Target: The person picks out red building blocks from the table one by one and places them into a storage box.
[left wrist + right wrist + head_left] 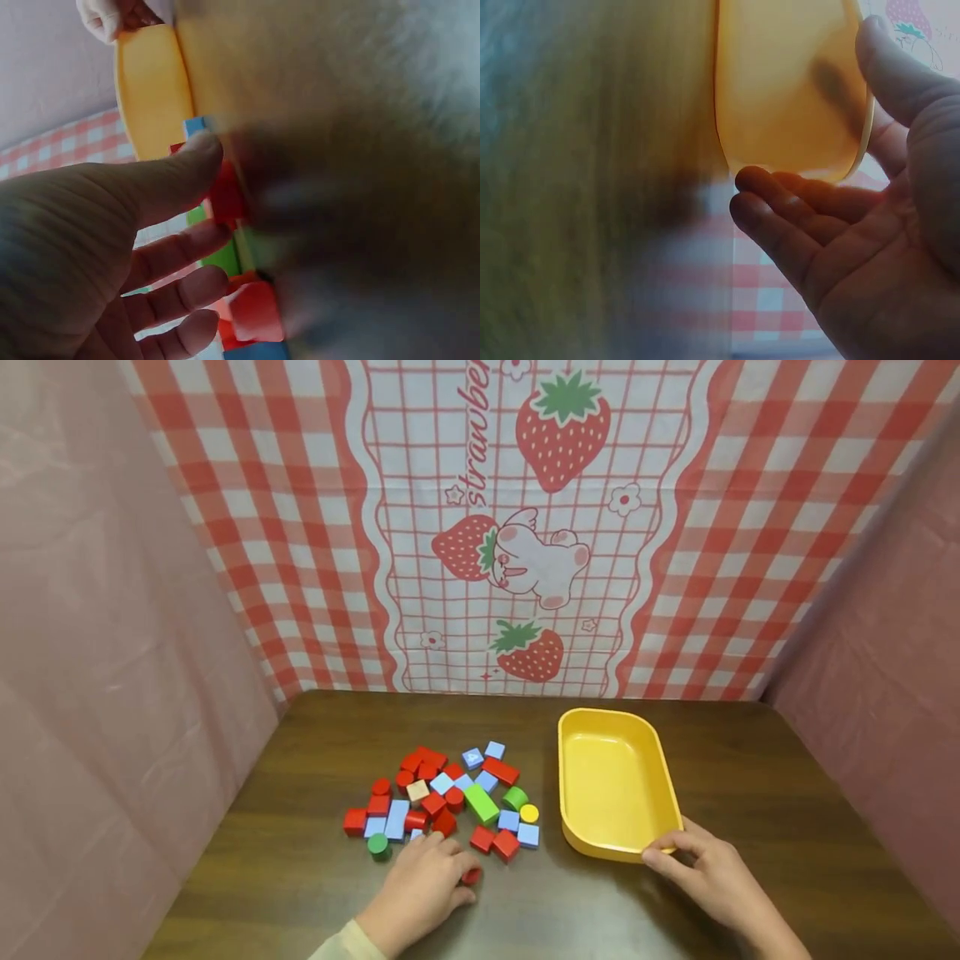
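Close to the table's front, my left hand (422, 887) has its thumb and index finger around a small red block (471, 876). In the left wrist view the red block (227, 193) shows between those two fingertips, while the other fingers (180, 298) are spread loosely. My right hand (708, 872) grips the near right corner of a yellow plastic tray (567, 831), thumb over the rim and fingers outside below it. The right wrist view shows the thumb (892, 71) at the rim and fingers against the outer wall of the tray (787, 97).
Loose toy blocks lie left of the tray: several red ones (501, 770), several blue ones (397, 820), a green rectangular block (481, 804), a green cylinder (378, 847), a yellow round one (528, 813) and a plain wooden one (417, 791). A strawberry-patterned cloth (525, 552) hangs behind the brown table (300, 893).
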Action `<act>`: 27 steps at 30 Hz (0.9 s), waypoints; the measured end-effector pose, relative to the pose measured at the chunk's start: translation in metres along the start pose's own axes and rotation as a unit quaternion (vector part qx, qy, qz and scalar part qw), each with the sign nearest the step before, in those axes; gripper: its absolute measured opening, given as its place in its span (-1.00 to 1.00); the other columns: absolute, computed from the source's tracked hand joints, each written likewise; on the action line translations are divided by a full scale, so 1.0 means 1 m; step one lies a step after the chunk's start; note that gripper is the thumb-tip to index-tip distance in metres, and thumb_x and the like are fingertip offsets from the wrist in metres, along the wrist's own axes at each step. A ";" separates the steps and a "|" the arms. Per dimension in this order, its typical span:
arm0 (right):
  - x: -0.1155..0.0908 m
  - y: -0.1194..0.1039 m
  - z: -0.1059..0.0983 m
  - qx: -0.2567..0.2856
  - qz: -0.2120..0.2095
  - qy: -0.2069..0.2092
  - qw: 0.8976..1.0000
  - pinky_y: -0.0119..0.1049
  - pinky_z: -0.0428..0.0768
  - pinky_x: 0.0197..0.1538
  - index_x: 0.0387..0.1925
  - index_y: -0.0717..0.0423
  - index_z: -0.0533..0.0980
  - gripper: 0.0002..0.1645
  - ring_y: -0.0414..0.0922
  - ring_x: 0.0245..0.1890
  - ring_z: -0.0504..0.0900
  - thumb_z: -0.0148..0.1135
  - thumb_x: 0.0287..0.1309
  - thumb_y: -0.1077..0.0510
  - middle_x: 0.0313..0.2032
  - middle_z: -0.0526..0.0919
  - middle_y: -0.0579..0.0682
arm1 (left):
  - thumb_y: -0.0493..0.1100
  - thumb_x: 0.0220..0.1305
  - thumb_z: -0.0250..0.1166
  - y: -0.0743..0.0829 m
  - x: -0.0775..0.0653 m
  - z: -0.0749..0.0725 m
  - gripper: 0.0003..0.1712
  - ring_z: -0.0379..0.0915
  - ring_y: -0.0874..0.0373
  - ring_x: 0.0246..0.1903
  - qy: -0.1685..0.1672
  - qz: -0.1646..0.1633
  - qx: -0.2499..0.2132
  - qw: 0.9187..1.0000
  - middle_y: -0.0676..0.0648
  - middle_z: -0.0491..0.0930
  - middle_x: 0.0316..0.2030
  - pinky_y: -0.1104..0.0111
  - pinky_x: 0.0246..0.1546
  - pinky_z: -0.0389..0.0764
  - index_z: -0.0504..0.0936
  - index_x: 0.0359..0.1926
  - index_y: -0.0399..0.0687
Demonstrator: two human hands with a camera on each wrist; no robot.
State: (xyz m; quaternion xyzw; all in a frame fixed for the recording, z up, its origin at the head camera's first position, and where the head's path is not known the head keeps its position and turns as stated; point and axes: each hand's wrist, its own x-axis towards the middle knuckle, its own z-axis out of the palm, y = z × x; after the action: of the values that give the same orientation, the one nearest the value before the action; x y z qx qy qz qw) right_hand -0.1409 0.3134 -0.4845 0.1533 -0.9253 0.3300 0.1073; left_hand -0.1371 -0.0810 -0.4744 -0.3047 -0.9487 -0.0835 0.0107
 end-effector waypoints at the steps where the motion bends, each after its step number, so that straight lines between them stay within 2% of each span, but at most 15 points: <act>1: 0.000 -0.001 0.000 0.006 0.003 -0.007 1.000 0.03 0.65 -0.15 -0.46 -0.39 0.62 -0.85 0.07 0.01 0.54 0.46 0.07 -0.03 0.01 0.65 0.13 | 0.11 0.05 0.50 0.000 0.001 0.001 -0.63 0.33 0.22 -0.37 -0.005 -0.004 0.002 1.000 0.18 0.61 -0.31 0.28 -0.33 0.49 0.73 -0.09 0.21; 5: -0.001 -0.005 0.002 0.009 0.018 -0.036 0.999 0.14 0.59 -0.11 -0.47 -0.44 0.61 -0.88 -0.02 -0.03 0.56 0.42 0.10 -0.11 -0.30 0.71 -0.28 | 0.10 0.05 0.51 0.002 0.003 0.004 -0.62 0.34 0.22 -0.35 -0.019 -0.017 0.004 1.000 0.16 0.61 -0.29 0.26 -0.28 0.53 0.72 -0.08 0.21; 8: -0.002 -0.005 0.003 0.006 0.014 -0.041 0.999 0.07 0.61 -0.13 -0.47 -0.43 0.61 -0.88 -0.15 -0.15 0.59 0.42 0.10 -0.11 -0.40 0.65 -0.44 | 0.10 0.04 0.51 0.003 0.006 0.006 -0.61 0.35 0.23 -0.34 -0.023 -0.024 0.001 0.999 0.15 0.61 -0.29 0.25 -0.25 0.55 0.71 -0.09 0.17; 13: -0.002 -0.004 0.005 0.002 0.008 -0.044 0.999 0.04 0.60 -0.14 -0.45 -0.43 0.60 -0.89 -0.20 -0.18 0.59 0.41 0.10 -0.12 -0.39 0.64 -0.46 | 0.08 0.04 0.52 0.004 0.008 0.009 -0.63 0.38 0.22 -0.34 -0.016 -0.025 0.002 1.000 0.12 0.63 -0.29 0.24 -0.23 0.56 0.71 -0.12 0.11; 17: -0.003 -0.004 0.005 0.006 0.009 -0.045 0.999 0.13 0.59 -0.12 -0.43 -0.43 0.61 -0.90 -0.13 -0.15 0.59 0.41 0.10 -0.12 -0.37 0.64 -0.44 | 0.08 0.05 0.52 0.003 0.006 0.011 -0.65 0.39 0.22 -0.35 0.000 -0.018 0.005 1.000 0.11 0.63 -0.30 0.26 -0.26 0.55 0.71 -0.15 0.10; 20: -0.003 -0.003 0.005 0.004 0.004 -0.041 0.999 0.12 0.59 -0.12 -0.44 -0.44 0.60 -0.89 -0.14 -0.15 0.59 0.42 0.09 -0.11 -0.37 0.64 -0.45 | 0.08 0.05 0.51 0.004 0.005 0.010 -0.66 0.38 0.23 -0.36 -0.006 -0.020 -0.004 1.000 0.13 0.62 -0.32 0.26 -0.28 0.54 0.71 -0.15 0.11; 24: -0.003 -0.004 0.005 0.001 -0.002 -0.041 0.999 0.08 0.61 -0.14 -0.47 -0.45 0.60 -0.88 -0.18 -0.18 0.59 0.43 0.08 -0.12 -0.37 0.63 -0.45 | 0.08 0.08 0.50 0.005 0.004 0.003 -0.65 0.37 0.26 -0.36 -0.017 -0.030 -0.043 0.998 0.18 0.60 -0.33 0.24 -0.26 0.55 0.71 -0.12 0.13; 27: -0.003 -0.006 0.005 -0.004 -0.005 -0.038 0.999 0.01 0.62 -0.17 -0.49 -0.43 0.61 -0.87 -0.21 -0.22 0.59 0.45 0.05 -0.12 -0.38 0.63 -0.44 | 0.08 0.09 0.50 0.007 0.005 -0.004 -0.62 0.36 0.31 -0.40 0.004 -0.034 -0.086 0.996 0.21 0.60 -0.35 0.26 -0.26 0.56 0.70 -0.08 0.11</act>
State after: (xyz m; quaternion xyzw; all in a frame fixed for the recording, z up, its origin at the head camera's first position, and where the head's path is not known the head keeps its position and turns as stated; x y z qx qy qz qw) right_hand -0.1363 0.3066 -0.4863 0.1704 -0.9291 0.3199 0.0740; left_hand -0.1371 -0.0736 -0.4691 -0.2717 -0.9478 -0.1663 -0.0146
